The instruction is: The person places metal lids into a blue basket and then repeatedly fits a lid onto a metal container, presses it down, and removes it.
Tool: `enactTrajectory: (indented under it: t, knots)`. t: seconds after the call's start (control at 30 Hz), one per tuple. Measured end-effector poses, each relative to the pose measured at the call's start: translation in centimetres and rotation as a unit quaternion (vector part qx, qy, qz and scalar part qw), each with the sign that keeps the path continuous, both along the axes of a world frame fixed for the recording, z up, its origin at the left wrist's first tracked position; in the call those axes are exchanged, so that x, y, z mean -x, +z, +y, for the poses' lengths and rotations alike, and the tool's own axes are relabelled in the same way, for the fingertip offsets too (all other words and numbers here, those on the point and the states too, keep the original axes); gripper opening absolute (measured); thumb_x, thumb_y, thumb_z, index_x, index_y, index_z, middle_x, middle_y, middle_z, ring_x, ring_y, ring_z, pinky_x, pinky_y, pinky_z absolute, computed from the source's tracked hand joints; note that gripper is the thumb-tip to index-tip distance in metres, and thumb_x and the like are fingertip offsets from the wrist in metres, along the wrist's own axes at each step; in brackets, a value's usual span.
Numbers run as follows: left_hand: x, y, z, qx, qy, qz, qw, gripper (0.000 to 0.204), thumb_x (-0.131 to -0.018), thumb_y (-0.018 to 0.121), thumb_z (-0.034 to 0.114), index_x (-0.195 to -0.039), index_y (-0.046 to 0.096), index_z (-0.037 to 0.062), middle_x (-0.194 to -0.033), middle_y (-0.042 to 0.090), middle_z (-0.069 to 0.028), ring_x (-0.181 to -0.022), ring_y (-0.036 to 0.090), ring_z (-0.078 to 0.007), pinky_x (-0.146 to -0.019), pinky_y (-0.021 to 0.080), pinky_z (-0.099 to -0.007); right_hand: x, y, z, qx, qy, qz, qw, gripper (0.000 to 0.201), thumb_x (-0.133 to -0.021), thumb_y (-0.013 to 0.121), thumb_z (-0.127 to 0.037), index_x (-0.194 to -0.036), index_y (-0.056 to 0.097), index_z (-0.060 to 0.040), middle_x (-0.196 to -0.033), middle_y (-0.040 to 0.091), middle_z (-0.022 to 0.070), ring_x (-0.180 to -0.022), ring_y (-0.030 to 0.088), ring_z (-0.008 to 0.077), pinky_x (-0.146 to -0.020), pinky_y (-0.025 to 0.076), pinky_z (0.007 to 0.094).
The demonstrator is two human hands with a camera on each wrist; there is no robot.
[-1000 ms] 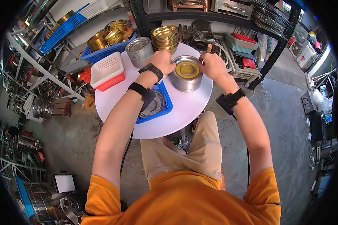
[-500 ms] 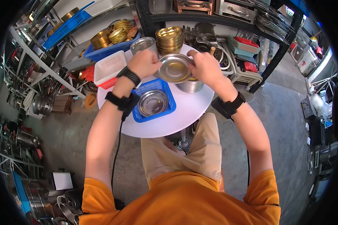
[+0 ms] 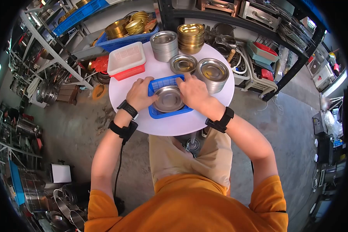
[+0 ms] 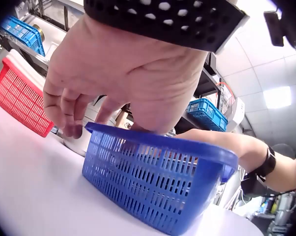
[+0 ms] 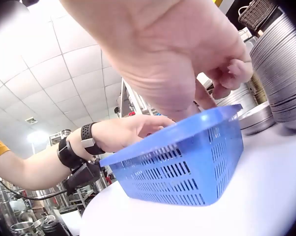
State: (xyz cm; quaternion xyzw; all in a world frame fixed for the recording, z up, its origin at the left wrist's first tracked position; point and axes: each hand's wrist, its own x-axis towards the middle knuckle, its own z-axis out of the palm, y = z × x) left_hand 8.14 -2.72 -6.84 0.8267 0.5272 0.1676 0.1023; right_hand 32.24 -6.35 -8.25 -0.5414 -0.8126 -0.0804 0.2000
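Observation:
A round steel plate (image 3: 169, 99) lies in a blue plastic basket (image 3: 172, 115) at the front of the table, with another plate's edge showing beneath it. My left hand (image 3: 140, 94) is at the basket's left side, its thumb at the plate's rim and its fingers spread past the basket's back left corner. In the left wrist view these fingers hang outside the blue wall. My right hand (image 3: 195, 92) reaches over the right rim to the plate's other side. Its fingers bend in the right wrist view, but the tips inside the basket are hidden, so I cannot tell its grip.
Behind the basket sits a low steel plate (image 3: 183, 63), left of a tall plate stack (image 3: 212, 73). Another stack of steel pans (image 3: 164, 46) and stacked gold bowls (image 3: 191, 38) stand at the back. A white basket (image 3: 127, 56) rests in a red basket (image 3: 128, 72) at the left.
My hands lifted a plate off the right stack, then moved left and down with it into the blue basket. The head view has shifted, and the low plate behind the basket now shows.

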Motion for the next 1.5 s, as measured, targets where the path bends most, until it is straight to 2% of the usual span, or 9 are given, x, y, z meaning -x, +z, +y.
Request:
enactTrajectory:
  t: [0.23, 0.53, 0.63, 0.7, 0.83, 0.97, 1.13, 1.3, 1.5]
  knots:
    - [-1.2, -0.4, -0.5, -0.009, 0.031, 0.012, 0.999, 0.07, -0.079, 0.087, 0.024, -0.141, 0.056, 0.0106, -0.122, 0.064, -0.0183, -0.12, 0.061, -0.0385, -0.1, 0.051, -0.0449, 0.4, -0.3, 0.3, 0.028, -0.035, -0.042, 0.998, 0.026, -0.086, 0.069, -0.008, -0.111, 0.068, 0.0003, -0.11, 0.066, 0.0225, -0.087, 0.075, 0.0365, -0.067, 0.063, 0.0451]
    - [-1.3, -0.7, -0.1, -0.012, 0.024, 0.023, 0.999, 0.072, -0.078, 0.087, 0.021, -0.142, 0.055, 0.0104, -0.121, 0.063, -0.0191, -0.119, 0.061, -0.039, -0.1, 0.052, -0.0445, -0.5, 1.7, -0.7, 0.034, -0.003, 0.038, 0.999, 0.021, -0.086, 0.07, -0.008, -0.106, 0.068, -0.0008, -0.106, 0.069, 0.0225, -0.086, 0.075, 0.0395, -0.07, 0.062, 0.0483]
    - [-0.7, -0.7, 0.1, -0.021, 0.02, 0.025, 0.999, 0.07, -0.08, 0.085, 0.023, -0.142, 0.054, 0.0094, -0.12, 0.064, -0.02, -0.118, 0.062, -0.0395, -0.1, 0.052, -0.0452, -2.8, 4.2, -0.8, -0.014, 0.025, 0.123, 0.992, 0.016, -0.089, 0.068, -0.01, -0.104, 0.07, -0.0026, -0.102, 0.071, 0.0216, -0.086, 0.073, 0.0413, -0.074, 0.061, 0.0497]
    - [-0.5, -0.7, 0.7, -0.034, 0.015, 0.027, 0.999, 0.069, -0.082, 0.083, 0.026, -0.142, 0.054, 0.0088, -0.12, 0.064, -0.0204, -0.116, 0.063, -0.0396, -0.1, 0.052, -0.0456, -5.9, 4.9, 0.3, -0.081, -0.014, 0.159, 0.984, 0.016, -0.09, 0.069, -0.014, -0.102, 0.071, -0.0033, -0.098, 0.071, 0.021, -0.087, 0.072, 0.0416, -0.077, 0.06, 0.0507]
    - [-1.8, 0.5, 1.9, -0.087, -0.019, -0.013, 0.996, 0.054, -0.087, 0.079, 0.031, -0.131, 0.062, 0.0066, -0.116, 0.066, -0.0207, -0.112, 0.064, -0.0391, -0.096, 0.053, -0.0464, -12.0, 4.8, 1.7, -0.054, -0.154, 0.087, 0.983, 0.027, -0.09, 0.076, -0.026, -0.101, 0.072, -0.0018, -0.099, 0.07, 0.0214, -0.089, 0.072, 0.0408, -0.077, 0.06, 0.0506]
    - [-6.2, 2.9, 3.0, -0.1, -0.074, -0.006, 0.992, 0.038, -0.09, 0.075, 0.035, -0.115, 0.07, 0.0063, -0.107, 0.07, -0.0162, -0.105, 0.067, -0.0365, -0.092, 0.054, -0.0461, -14.9, 3.3, 2.4, -0.027, -0.202, 0.076, 0.976, 0.028, -0.088, 0.08, -0.028, -0.097, 0.073, -0.0015, -0.091, 0.074, 0.0216, -0.087, 0.074, 0.0423, -0.075, 0.061, 0.0499]
    - [-13.3, 5.7, 4.0, -0.031, -0.092, 0.026, 0.995, 0.035, -0.092, 0.071, 0.042, -0.091, 0.076, 0.0073, -0.082, 0.076, -0.0168, -0.081, 0.075, -0.0353, -0.074, 0.059, -0.0468, -15.1, 2.1, 2.9, 0.028, -0.22, 0.107, 0.969, 0.028, -0.086, 0.081, -0.025, -0.093, 0.071, -0.0002, -0.087, 0.074, 0.0254, -0.086, 0.075, 0.0433, -0.077, 0.062, 0.0516]
    - [-17.2, 5.2, 6.0, 0.011, -0.045, 0.079, 0.996, 0.037, -0.092, 0.072, 0.042, -0.086, 0.076, 0.0061, -0.08, 0.076, -0.0161, -0.08, 0.075, -0.0339, -0.073, 0.058, -0.0455, -14.3, 1.6, 2.9, 0.025, -0.269, 0.121, 0.955, 0.024, -0.087, 0.079, -0.023, -0.094, 0.072, -0.0016, -0.086, 0.075, 0.0221, -0.086, 0.074, 0.0413, -0.079, 0.06, 0.0509]
    - [-17.6, 3.4, 7.6, 0.019, -0.057, 0.027, 0.998, 0.027, -0.087, 0.072, 0.029, -0.077, 0.074, 0.0036, -0.073, 0.074, -0.0166, -0.073, 0.074, -0.0335, -0.07, 0.057, -0.0453, -14.5, 1.1, 2.7, 0.001, -0.242, 0.132, 0.961, 0.021, -0.091, 0.075, -0.022, -0.098, 0.07, -0.0022, -0.088, 0.074, 0.0216, -0.086, 0.073, 0.0416, -0.077, 0.059, 0.0517]
